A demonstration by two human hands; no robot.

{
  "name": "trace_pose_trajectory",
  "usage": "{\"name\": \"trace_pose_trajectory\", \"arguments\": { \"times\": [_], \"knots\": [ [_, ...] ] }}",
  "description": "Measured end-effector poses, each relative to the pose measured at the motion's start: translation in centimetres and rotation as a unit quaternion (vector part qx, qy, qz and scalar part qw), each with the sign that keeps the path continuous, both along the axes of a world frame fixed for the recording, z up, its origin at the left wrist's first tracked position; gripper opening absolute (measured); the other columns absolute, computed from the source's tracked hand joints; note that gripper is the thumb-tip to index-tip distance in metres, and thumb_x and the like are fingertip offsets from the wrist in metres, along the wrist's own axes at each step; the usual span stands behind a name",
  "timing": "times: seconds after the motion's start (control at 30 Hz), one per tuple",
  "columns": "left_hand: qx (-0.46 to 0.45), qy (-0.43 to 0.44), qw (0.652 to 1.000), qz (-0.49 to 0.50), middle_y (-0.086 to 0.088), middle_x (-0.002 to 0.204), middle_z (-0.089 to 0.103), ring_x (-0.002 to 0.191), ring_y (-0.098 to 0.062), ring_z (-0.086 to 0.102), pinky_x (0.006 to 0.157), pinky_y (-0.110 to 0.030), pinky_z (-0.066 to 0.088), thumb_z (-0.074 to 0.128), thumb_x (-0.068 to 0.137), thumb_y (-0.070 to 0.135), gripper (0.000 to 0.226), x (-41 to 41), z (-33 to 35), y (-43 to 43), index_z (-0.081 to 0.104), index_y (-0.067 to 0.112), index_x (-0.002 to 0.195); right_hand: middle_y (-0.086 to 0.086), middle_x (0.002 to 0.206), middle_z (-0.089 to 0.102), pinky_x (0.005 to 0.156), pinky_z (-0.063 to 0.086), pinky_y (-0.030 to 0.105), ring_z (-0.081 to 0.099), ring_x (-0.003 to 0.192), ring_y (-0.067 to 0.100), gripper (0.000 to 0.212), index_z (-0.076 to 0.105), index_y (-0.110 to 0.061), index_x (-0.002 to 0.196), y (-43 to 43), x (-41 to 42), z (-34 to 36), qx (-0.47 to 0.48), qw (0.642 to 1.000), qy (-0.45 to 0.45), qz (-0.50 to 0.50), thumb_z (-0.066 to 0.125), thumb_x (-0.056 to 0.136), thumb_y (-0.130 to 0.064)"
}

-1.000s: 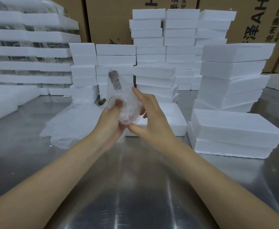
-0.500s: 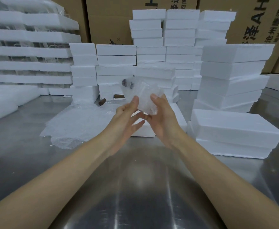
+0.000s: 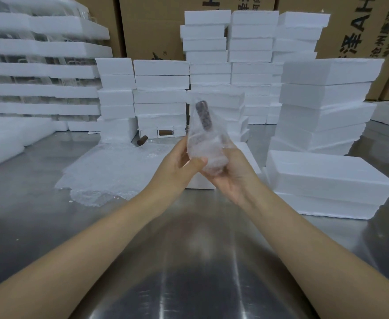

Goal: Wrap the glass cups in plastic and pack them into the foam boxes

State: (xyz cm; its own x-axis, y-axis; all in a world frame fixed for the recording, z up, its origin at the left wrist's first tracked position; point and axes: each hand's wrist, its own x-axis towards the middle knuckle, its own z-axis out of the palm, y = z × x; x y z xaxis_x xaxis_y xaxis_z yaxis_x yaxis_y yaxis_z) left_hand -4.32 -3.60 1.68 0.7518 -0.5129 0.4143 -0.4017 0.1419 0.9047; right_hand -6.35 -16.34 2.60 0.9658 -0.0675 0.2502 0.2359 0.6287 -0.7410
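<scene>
The clear glass cup in translucent bubble plastic (image 3: 206,149), with its dark brown handle (image 3: 203,117) upright, is gripped by the left hand (image 3: 177,164) and the right hand (image 3: 232,174) above the middle of the shiny steel table (image 3: 189,261). If the grip is eased, the loose wrap could unroll and the glass could slip out. Since 0.5 s ago, the bundle has been turned from sideways to upright.

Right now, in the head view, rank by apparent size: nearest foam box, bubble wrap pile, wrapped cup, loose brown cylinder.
1. Nearest foam box and bubble wrap pile: look alike, unranked.
2. Wrapped cup, nearer the camera.
3. Loose brown cylinder.
</scene>
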Motion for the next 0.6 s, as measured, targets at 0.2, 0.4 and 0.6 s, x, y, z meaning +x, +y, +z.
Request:
{"name": "trace_pose_trajectory", "arguments": {
  "times": [0.2, 0.4, 0.6],
  "knots": [
    [-0.004, 0.042, 0.998, 0.036, 0.004, 0.116, 0.069, 0.107, -0.006, 0.064, 0.095, -0.032, 0.052, 0.045, 0.101, 0.025, 0.029, 0.0, -0.5, -0.4, 0.057, 0.016, 0.126, -0.002, 0.105, 0.068, 0.088, 0.051, 0.031, 0.064, 0.098, 0.013, 0.03, 0.058, -0.021, 0.09, 0.8, -0.6, -0.6, -0.322, 0.911, -0.08, -0.246, 0.059, 0.082, 0.008],
    [-0.048, 0.054, 0.99, 0.121, 0.001, 0.11, 0.072, 0.102, -0.01, 0.068, 0.09, -0.034, 0.054, 0.036, 0.105, 0.031, 0.033, 0.1, -0.8, -0.3, 0.064, 0.02, 0.117, -0.006, 0.135, 0.052, 0.109, 0.038, 0.037, 0.049, 0.124, 0.008, 0.062, 0.042, -0.032, 0.134, 1.7, -1.0, -0.9, -0.36, 0.92, -0.019, -0.156, 0.06, 0.077, -0.046],
    [-0.051, 0.014, 0.971, 0.235, 0.01, 0.08, 0.073, 0.083, -0.006, 0.068, 0.082, -0.031, 0.054, 0.047, 0.095, 0.006, 0.037, 1.1, -0.9, 0.4, 0.073, 0.027, 0.079, -0.01, 0.153, 0.03, 0.113, 0.02, 0.018, 0.024, 0.137, -0.003, 0.068, 0.024, -0.027, 0.15, 2.6, -1.1, -1.5, -0.522, 0.814, -0.051, -0.251, 0.047, 0.093, -0.056]
  ]
}}
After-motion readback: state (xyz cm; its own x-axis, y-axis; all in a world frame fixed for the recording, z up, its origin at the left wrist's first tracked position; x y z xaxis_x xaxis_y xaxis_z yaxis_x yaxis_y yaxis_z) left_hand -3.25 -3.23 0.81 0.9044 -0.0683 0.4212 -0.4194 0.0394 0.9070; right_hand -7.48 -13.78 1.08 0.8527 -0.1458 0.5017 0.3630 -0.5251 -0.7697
